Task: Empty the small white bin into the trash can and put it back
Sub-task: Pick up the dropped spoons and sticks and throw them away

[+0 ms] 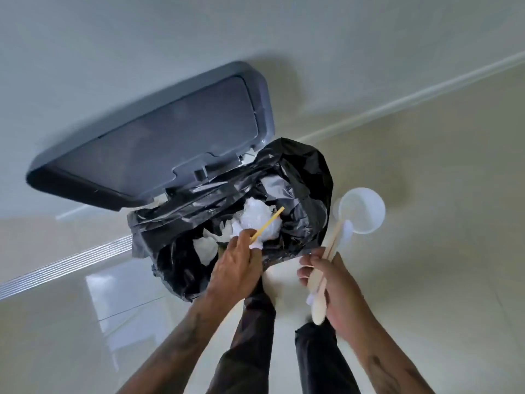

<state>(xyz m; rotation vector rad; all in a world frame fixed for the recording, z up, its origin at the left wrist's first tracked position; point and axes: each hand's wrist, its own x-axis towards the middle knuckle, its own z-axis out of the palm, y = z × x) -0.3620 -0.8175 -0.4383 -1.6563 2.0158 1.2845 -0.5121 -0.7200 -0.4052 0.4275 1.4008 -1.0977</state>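
The trash can (308,177) stands open against the wall, lined with a black bag, with crumpled white paper (257,220) inside. Its grey lid (159,137) is tipped up and back. My left hand (235,268) is over the can's near rim, pinching a thin yellow stick (268,224) that points into the bag. My right hand (338,285), at the can's right, grips a bundle of wooden sticks and a wooden spoon (324,277) with a white plastic piece. The small white bin (368,216) sits upright on the floor right of the can, just beyond my right hand.
A white wall with a baseboard (412,98) runs behind the can. Glossy pale floor tiles (440,251) spread to the right and front. A metal floor strip (65,265) lies at the left. My dark trouser legs (255,336) are below the hands.
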